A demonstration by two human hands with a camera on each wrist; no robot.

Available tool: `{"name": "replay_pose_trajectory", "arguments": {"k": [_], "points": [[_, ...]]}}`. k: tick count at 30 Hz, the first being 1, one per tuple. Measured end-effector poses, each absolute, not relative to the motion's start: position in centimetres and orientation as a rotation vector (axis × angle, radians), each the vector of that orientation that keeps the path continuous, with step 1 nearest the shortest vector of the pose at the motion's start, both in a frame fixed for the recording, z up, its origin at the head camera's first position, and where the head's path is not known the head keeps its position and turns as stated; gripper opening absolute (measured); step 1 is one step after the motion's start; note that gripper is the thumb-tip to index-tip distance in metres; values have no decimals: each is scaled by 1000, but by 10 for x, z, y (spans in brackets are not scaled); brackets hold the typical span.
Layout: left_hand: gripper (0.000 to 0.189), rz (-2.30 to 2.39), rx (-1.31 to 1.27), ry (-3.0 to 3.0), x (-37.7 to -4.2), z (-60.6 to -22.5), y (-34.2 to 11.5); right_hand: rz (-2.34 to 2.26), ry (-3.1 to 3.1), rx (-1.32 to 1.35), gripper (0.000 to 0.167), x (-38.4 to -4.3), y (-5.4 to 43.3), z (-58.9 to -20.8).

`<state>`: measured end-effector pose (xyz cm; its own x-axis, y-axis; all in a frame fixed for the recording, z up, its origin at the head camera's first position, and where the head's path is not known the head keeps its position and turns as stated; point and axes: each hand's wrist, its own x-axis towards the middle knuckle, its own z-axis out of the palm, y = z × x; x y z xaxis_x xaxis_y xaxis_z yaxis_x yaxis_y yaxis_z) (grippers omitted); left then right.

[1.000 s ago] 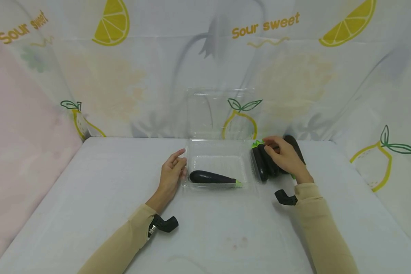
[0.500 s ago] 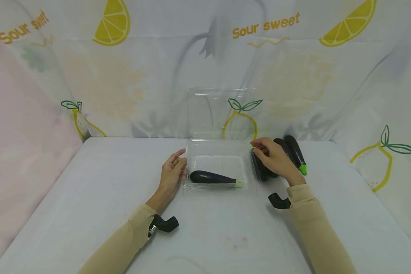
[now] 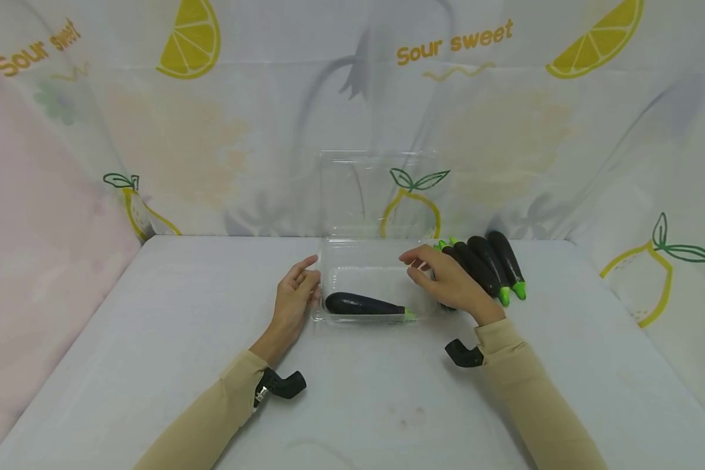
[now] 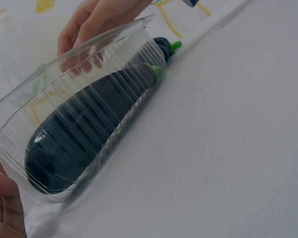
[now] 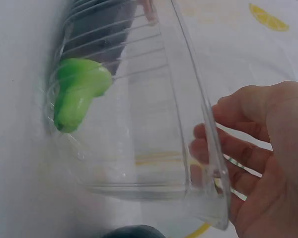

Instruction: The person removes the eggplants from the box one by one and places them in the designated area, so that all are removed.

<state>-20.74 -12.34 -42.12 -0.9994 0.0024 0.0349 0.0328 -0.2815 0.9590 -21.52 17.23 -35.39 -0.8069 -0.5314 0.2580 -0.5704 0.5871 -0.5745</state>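
A clear plastic clamshell box stands with its lid raised at the back. One dark eggplant lies inside along the front wall, its green stem end to the right. My left hand touches the box's left side with loosely bent fingers. Over the right rim hangs my right hand, fingers slightly bent, with nothing seen between them. In the right wrist view its fingertips show behind the clear rim; contact there is hard to tell. Several more eggplants lie right of the box, partly hidden by this hand.
White cloth covers the table. A printed curtain with lemon drawings hangs behind the box and shows through the lid. Black camera mounts stick out from both wrists.
My right hand has moved left, from over the eggplants to the box's right rim, uncovering more of the eggplants. The left hand, the box and the eggplant inside stay put.
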Motion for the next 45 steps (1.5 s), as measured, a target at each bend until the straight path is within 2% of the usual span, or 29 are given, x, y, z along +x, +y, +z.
{"name": "replay_pose_trajectory", "arguments": {"k": [6,26,37,45], "points": [[38,-2486,-43,-1849,-208,-422,-122,1010,-2789,1023,30,-211,158,-360],[46,-2525,-49,-1891,-199,-403,-122,1011,-2886,1155,38,-199,127,-368],[45,-2527,-57,-1879,-202,-410,-123,1126,-3085,1104,48,-203,125,-364],[43,-2499,-55,-1870,-207,-422,-123,1091,-3103,1135,45,-207,125,-365]]}}
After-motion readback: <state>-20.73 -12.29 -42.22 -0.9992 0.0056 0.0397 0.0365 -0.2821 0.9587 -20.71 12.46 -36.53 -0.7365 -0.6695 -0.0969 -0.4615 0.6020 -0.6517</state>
